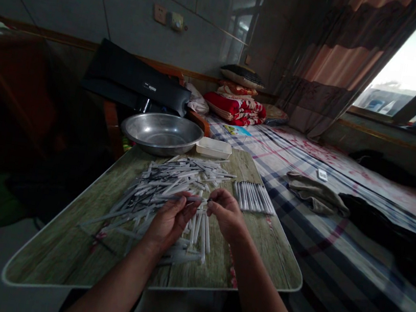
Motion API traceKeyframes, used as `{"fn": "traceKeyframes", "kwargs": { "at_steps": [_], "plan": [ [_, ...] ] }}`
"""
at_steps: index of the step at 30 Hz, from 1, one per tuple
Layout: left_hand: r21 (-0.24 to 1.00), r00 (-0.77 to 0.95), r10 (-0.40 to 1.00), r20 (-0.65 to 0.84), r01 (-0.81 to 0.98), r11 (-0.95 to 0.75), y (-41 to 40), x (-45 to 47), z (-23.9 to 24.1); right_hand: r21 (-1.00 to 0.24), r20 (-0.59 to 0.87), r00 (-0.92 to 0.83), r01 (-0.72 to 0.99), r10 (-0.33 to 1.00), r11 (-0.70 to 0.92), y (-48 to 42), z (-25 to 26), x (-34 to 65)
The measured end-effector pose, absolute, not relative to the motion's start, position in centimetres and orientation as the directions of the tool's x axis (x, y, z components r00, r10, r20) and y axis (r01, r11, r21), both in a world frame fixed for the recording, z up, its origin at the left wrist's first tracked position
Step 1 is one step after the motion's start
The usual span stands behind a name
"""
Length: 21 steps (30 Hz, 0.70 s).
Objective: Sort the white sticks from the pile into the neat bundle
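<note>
**Pinching with both hands: pale tube in the left, tiny dark piece in the right**

So my left hand is closed up around the pale tube, thumb and fingers snug on it, no real gap. My right hand has thumb and forefinger nipped together on the dark piece. Whether its end is seated in the tube I honestly can't tell, it's too small and my fingertips crowd it.

Using the metal basin as landmark: both hands and the tube are on my side of it, a bit right of its middle. Between them and the basin is most of a messy pile of tubes. Nearer me than the basin and well off to its right there's a neat row of tubes, dark ends on the far side. White tray is just right of the basin.

My read: I'm at the end-fitting (or end-pulling, can't say) step. That calls for a steady left hand and a straight right one, in line with the tube.

Tube's long axis runs roughly sideways, near level, across the front of the basin, working end pointing right.
</note>
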<state>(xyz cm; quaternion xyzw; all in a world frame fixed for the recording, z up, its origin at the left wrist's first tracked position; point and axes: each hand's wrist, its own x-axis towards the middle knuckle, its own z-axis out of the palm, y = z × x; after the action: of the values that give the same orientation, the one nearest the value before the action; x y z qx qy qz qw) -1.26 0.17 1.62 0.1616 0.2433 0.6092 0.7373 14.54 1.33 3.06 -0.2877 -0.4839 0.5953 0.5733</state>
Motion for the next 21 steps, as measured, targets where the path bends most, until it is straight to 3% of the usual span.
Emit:
{"fn": "traceKeyframes", "kwargs": {
  "at_steps": [12, 21],
  "plan": [
    [0.593, 0.131, 0.986, -0.108, -0.787, 0.169, 0.3, -1.1, 1.2, -0.904, 0.206, -0.157, -0.409, 0.966, 0.126, 1.3, 2.3, 13.8],
    [0.638, 0.130, 0.988, -0.079, -0.755, 0.150, 0.3, -1.1, 0.8, -0.953, 0.218, -0.126, -0.243, 0.968, 0.183, 1.9, 1.3, 14.3]
  ]
}}
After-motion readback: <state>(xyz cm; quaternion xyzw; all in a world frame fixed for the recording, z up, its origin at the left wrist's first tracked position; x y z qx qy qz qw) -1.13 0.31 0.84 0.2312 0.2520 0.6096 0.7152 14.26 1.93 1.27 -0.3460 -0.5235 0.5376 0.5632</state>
